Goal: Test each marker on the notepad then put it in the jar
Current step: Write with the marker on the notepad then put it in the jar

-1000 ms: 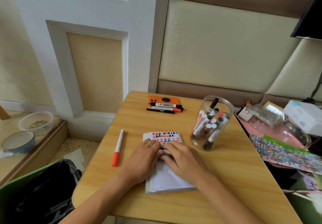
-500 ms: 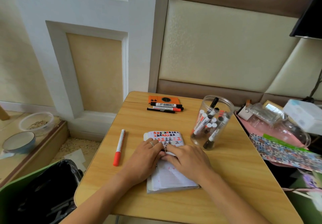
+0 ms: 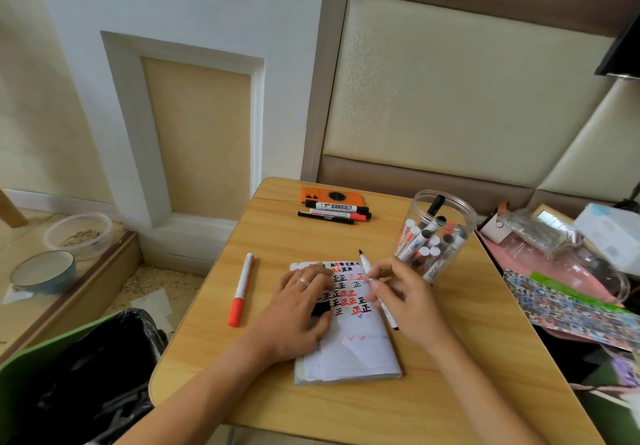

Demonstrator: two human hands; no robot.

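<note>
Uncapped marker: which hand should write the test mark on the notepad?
Right. The right hand already pinches the marker, tip exposed above the notepad. The left hand lies on the pad, steadying it.
</note>
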